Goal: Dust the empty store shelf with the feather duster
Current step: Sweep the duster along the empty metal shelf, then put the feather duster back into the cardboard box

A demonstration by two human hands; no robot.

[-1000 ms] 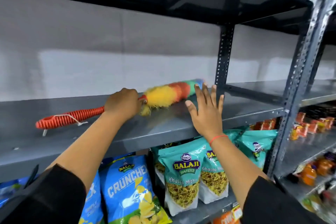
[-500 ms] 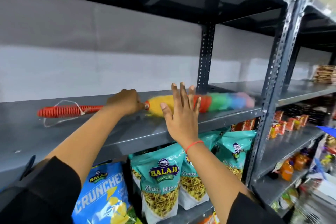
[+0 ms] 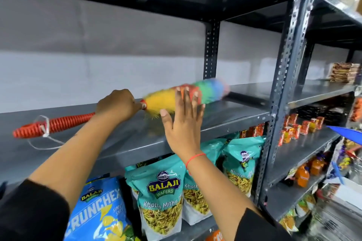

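Observation:
The empty grey metal shelf (image 3: 225,115) runs across the middle of the view. My left hand (image 3: 117,104) grips the feather duster (image 3: 162,100) where its ribbed red handle meets the fluffy head. The head, yellow then orange, green and blue, is blurred and lies over the shelf toward the right upright. The handle's end sticks out to the left with a white loop of cord. My right hand (image 3: 183,121) is raised flat, fingers apart, in front of the duster head at the shelf's front edge, holding nothing.
Perforated grey uprights (image 3: 282,76) stand at the right of the bay, another (image 3: 211,49) at the back. Below hang teal wafer bags (image 3: 162,191) and a blue chips bag (image 3: 100,209). Small orange packets (image 3: 293,128) and bottles fill the shelves at right.
The duster head swept right along the shelf, then rose slightly at its tip. My right hand shifted left relative to the duster. The camera turned, showing more of the right-hand bay.

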